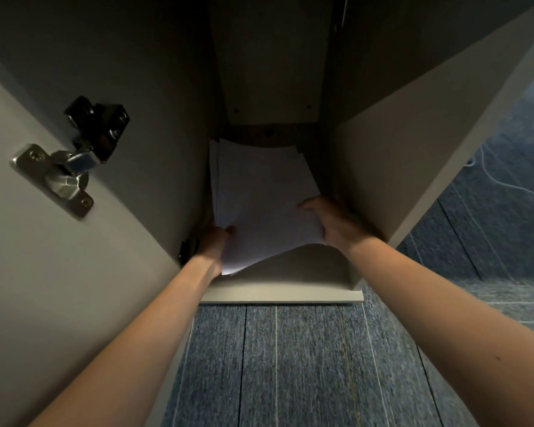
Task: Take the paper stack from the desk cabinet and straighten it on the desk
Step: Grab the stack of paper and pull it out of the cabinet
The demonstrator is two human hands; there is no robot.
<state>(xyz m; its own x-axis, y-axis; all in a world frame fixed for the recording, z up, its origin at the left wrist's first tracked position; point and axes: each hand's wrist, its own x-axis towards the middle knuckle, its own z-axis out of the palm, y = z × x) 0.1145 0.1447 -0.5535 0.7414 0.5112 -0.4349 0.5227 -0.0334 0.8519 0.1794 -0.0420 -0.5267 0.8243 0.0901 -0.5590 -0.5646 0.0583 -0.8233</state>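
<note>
A loose stack of white paper (259,195) lies inside the narrow, dim desk cabinet (383,167), its sheets uneven at the far end. The near end of the stack is lifted off the cabinet floor (284,278) and bends upward. My left hand (213,245) grips the stack's near left corner, thumb on top. My right hand (330,220) holds the right edge, fingers spread over the top sheet. Both forearms reach in from below.
The open cabinet door (43,226) stands close on the left, with a metal hinge (71,161) on its inner face. The cabinet's right wall is tight against my right hand. Blue carpet (290,365) covers the floor in front, and a white cable (500,180) lies at right.
</note>
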